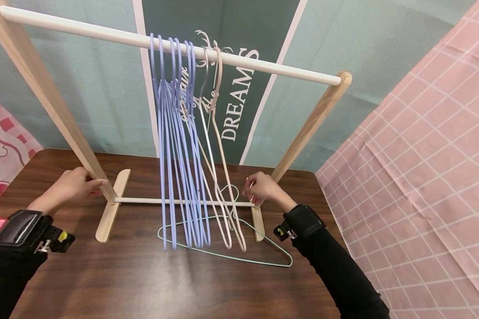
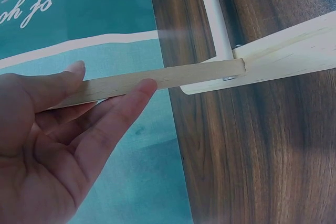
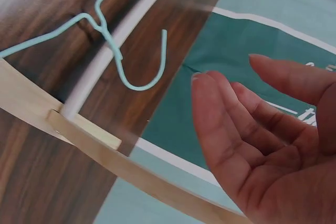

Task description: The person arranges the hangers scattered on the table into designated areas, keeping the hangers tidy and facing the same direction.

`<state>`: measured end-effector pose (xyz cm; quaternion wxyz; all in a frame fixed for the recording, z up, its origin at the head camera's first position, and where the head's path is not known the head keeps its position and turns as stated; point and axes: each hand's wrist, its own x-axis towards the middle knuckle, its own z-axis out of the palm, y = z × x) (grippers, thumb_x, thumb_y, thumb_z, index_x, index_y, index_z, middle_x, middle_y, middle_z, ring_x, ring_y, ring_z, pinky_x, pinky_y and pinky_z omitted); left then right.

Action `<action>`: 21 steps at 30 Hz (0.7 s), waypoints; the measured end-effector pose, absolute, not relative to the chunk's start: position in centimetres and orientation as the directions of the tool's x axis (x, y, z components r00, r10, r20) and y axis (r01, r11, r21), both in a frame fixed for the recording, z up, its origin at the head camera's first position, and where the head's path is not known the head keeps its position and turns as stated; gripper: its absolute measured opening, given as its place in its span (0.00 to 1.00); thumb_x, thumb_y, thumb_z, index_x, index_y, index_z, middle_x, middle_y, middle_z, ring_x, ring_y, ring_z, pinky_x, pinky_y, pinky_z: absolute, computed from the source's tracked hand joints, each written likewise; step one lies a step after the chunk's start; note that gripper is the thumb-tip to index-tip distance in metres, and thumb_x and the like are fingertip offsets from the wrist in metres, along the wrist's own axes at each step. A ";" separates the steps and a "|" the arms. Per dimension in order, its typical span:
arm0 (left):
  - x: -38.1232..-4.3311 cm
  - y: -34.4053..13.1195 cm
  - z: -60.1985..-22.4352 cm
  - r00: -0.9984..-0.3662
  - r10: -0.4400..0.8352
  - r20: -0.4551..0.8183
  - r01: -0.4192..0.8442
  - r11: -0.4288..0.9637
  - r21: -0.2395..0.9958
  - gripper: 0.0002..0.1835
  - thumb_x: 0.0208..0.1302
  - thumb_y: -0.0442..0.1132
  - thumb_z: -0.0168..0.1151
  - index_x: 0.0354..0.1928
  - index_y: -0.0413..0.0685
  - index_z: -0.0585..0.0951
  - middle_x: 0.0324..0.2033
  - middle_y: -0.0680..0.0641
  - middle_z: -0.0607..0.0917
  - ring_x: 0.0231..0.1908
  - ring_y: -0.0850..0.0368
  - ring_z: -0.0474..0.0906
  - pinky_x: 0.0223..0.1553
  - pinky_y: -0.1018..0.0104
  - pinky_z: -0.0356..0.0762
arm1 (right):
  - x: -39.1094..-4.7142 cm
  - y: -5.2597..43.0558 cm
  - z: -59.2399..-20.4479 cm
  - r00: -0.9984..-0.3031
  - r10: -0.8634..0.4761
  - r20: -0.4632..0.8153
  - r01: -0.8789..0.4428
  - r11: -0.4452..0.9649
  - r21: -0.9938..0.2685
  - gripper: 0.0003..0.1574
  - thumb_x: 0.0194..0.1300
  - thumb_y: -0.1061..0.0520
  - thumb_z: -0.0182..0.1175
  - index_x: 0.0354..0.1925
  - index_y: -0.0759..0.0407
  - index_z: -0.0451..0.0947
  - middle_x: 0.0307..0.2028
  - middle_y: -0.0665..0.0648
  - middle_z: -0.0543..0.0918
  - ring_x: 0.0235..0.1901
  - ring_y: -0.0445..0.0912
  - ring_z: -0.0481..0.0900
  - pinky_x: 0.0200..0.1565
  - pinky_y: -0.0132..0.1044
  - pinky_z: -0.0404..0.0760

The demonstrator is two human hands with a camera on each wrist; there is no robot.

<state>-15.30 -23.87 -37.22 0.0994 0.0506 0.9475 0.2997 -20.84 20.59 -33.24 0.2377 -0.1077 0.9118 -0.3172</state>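
My left hand (image 1: 77, 184) holds the left wooden post (image 1: 60, 104) of a clothes rack low down. In the left wrist view the thumb lies on one side of the post and the fingers on the other. My right hand (image 1: 263, 186) hovers by the foot of the right post (image 1: 311, 128), its fingers loosely bent with nothing between them. Beneath the rack lies a mint-green hanger (image 1: 263, 263) on the table, its hook (image 3: 164, 51) reaching past the lower bar. From the top rail (image 1: 104, 33) hang several blue hangers (image 1: 162, 93), a white one (image 1: 209, 148) and a beige one (image 1: 218, 75).
The rack stands on a dark wooden table (image 1: 115, 283), its feet joined by a white lower bar (image 1: 143, 200). Behind it hangs a green curtain (image 1: 104, 88) with white lettering. Pink checked cloth (image 1: 423, 155) borders the right side.
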 end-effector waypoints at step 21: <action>-15.4 -23.7 -37.2 -0.976 0.145 -0.160 0.029 0.821 0.569 0.21 0.67 0.42 0.52 0.34 0.23 0.78 0.18 0.51 0.81 0.19 0.60 0.76 0.22 0.64 0.70 | -19.9 21.0 -40.0 -0.798 -0.395 -0.455 -0.053 0.798 -0.600 0.06 0.57 0.65 0.61 0.34 0.66 0.74 0.16 0.56 0.71 0.15 0.44 0.66 0.20 0.33 0.68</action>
